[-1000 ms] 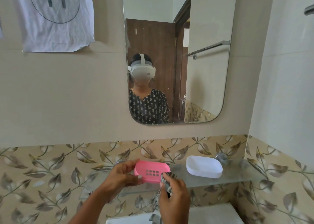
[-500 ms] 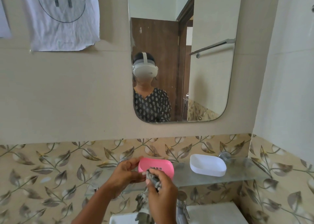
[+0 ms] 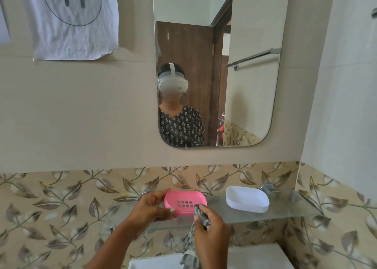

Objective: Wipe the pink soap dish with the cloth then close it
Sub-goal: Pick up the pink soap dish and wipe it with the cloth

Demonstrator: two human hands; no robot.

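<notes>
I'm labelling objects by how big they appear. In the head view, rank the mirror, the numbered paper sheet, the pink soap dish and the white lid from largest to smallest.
1. Mirror
2. Paper sheet, partly cut off by the frame
3. and 4. Pink soap dish and white lid look alike; the dish is partly covered by hands, so I won't rank them.

Half a second ago the cloth (image 3: 201, 214) under the right hand (image 3: 212, 226) covered the holes of the pink soap dish (image 3: 184, 204). Now the cloth has moved to the dish's near right corner, and the holes show between both hands' grips again.
</notes>
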